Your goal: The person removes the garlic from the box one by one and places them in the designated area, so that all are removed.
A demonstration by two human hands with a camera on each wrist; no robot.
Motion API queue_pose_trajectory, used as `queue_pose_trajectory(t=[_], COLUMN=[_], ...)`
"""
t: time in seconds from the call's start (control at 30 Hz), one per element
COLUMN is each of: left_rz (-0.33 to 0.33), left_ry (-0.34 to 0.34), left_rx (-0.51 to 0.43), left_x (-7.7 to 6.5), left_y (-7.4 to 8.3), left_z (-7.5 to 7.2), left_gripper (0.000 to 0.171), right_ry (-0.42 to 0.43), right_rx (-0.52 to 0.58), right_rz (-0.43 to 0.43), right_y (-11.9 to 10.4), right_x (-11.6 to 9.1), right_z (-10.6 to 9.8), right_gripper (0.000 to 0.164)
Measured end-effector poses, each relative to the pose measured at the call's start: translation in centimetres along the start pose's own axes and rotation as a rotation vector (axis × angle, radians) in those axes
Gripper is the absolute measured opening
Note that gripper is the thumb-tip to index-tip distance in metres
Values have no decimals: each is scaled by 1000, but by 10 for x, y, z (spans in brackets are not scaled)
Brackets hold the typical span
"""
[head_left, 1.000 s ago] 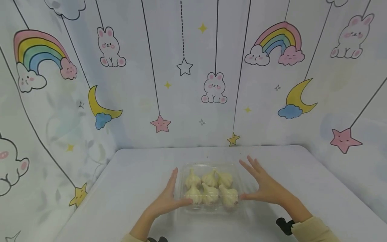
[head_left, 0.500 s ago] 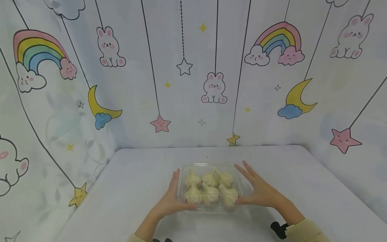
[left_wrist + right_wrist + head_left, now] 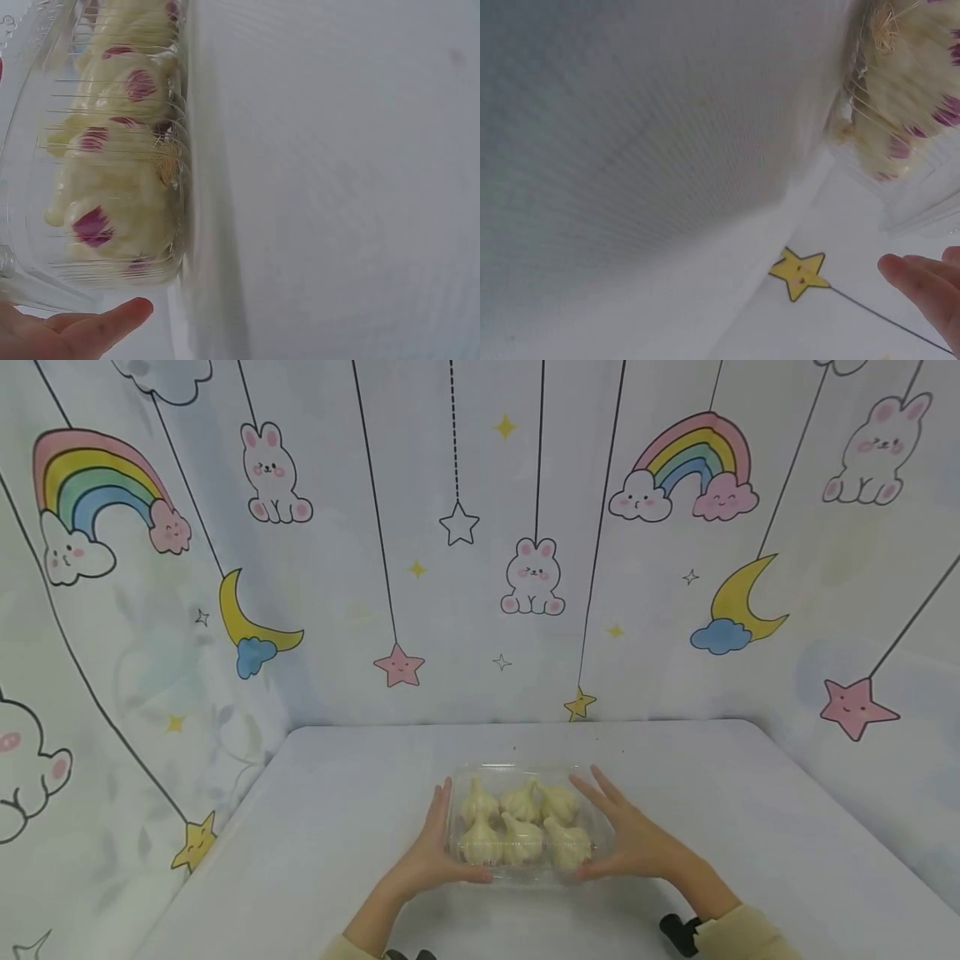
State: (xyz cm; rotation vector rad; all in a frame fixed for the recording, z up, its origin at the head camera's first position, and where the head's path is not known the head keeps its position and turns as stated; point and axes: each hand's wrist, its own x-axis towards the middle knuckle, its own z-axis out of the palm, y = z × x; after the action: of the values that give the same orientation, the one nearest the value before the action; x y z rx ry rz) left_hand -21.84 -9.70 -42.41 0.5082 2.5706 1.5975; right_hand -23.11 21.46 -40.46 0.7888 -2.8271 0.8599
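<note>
A clear plastic clamshell box [image 3: 532,878] sits on the white table, its lid down. Several pale garlic bulbs [image 3: 522,839] lie inside in two rows; purple patches on them show in the left wrist view. My left hand [image 3: 431,858] is at the box's left side, fingers straight and thumb along the front edge. On the other side, my right hand [image 3: 637,845] has its thumb near the front right corner and fingers spread towards the back right. Straight left fingers [image 3: 105,330] lie near the box end in the left wrist view; right fingers [image 3: 922,292] show beside it too.
The white table [image 3: 360,760] runs back to a hanging cloth [image 3: 337,527] printed with rabbits, rainbows, moons and stars. Dark straps [image 3: 680,935] show near the beige sleeves [image 3: 746,935].
Both hands have moved inward to the box, the right one leftwards and the left one slightly rightwards. The box stays almost in place.
</note>
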Motion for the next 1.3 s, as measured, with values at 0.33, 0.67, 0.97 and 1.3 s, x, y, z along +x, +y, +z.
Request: queue_pose_trajectory(t=[0.33, 0.67, 0.97, 1.3], left_rz=[0, 6, 78, 79], left_ry=[-45, -18, 18, 4], left_rx=[-45, -24, 44, 4], left_x=[4, 5, 5, 4], left_y=[-6, -1, -4, -1], left_z=[1, 1, 2, 1], left_gripper=[134, 131, 118, 106], right_ry=[-38, 6, 81, 169], right_rx=[22, -21, -17, 39], right_rz=[-21, -38, -94, -186], right_y=[-4, 1, -1, 1], right_x=[2, 4, 3, 5], right_z=[4, 5, 3, 1], right_gripper=[117, 107, 88, 68])
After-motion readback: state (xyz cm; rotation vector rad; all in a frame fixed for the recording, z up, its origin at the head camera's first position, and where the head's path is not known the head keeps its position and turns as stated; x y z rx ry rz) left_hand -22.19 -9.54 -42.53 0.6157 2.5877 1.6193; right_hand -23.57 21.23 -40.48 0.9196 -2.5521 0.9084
